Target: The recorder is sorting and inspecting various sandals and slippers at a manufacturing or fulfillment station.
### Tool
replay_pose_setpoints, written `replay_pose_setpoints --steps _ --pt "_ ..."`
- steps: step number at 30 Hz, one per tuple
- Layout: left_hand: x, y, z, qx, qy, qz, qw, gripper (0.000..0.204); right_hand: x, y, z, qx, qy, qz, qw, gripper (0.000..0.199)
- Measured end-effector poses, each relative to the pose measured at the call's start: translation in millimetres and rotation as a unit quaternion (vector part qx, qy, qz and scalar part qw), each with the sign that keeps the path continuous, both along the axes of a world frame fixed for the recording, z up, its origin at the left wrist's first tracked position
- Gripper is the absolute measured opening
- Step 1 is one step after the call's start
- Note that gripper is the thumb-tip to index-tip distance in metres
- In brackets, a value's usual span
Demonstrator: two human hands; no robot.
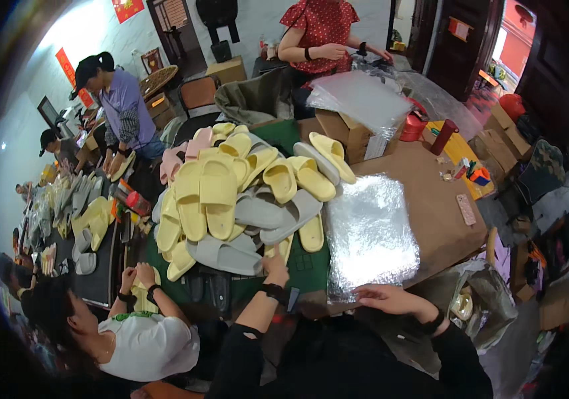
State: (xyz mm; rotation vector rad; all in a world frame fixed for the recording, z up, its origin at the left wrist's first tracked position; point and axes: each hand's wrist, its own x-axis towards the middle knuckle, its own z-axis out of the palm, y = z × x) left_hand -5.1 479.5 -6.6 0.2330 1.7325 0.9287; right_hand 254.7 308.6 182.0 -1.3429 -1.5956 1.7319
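A big heap of yellow and grey slide slippers (218, 196) covers the green mat on the table before me. At its near edge my left hand (275, 268) has its fingers closed on the end of a yellow slipper (285, 248), part of which lies beneath grey ones. To the right lies a flat stack of shiny clear plastic bags (373, 229). My right hand (391, 298) rests at the near edge of this stack, fingers stretched out and holding nothing.
Beside me on the left, a co-worker in a white shirt (148, 346) handles a yellow slipper. Across the table stand a person in red (321, 36) and a cardboard box (351, 136) topped with plastic sheets. A phone (465, 209) lies right; an open sack (487, 299) stands below.
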Motion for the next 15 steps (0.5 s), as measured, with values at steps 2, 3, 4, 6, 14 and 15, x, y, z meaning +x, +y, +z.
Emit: replay_pose_setpoints --steps 2,3,4,6,14,15 --pt "-21.9 9.5 -3.0 0.061 -0.171 0.085 0.98 0.063 -5.9 16.6 -11.0 0.023 -0.031 0.076 0.996 0.036" --pt "-21.7 14.3 -0.4 0.106 -0.178 0.07 0.976 0.057 -8.1 23.1 -17.1 0.028 -0.031 0.07 0.997 0.036" --pt "-21.9 17.2 -0.2 0.152 -0.187 0.056 0.969 0.052 -9.9 29.0 -24.0 0.009 -0.002 0.079 0.997 0.037" --pt "-29.3 28.4 -7.2 0.22 -0.238 0.064 0.944 0.031 -11.4 39.2 -34.4 -0.005 0.024 0.091 0.996 0.038" --pt "2.7 29.7 -9.2 0.28 -0.28 -0.156 0.905 0.029 24.2 85.1 -91.8 0.002 0.018 0.062 0.998 0.033" --pt "49.1 23.2 44.4 0.181 -0.371 -0.058 0.909 0.033 43.6 85.5 -99.1 -0.023 0.035 0.019 0.999 0.032"
